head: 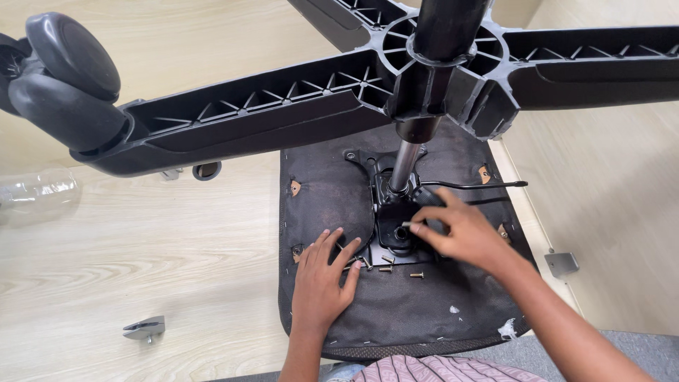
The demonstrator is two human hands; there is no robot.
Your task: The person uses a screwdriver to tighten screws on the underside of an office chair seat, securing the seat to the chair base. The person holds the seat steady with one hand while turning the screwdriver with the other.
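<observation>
Chair base point(438, 71) arms cut off at top and right edges; mechanism plate point(392, 226) partly hidden under right hand point(460, 230).

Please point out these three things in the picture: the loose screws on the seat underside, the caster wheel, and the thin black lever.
Loose screws point(416, 274): head view, on the rightmost screw.
Caster wheel point(71, 46): head view, on the upper wheel's rounded face.
Thin black lever point(481, 186): head view, mid-length of the rod.
</observation>
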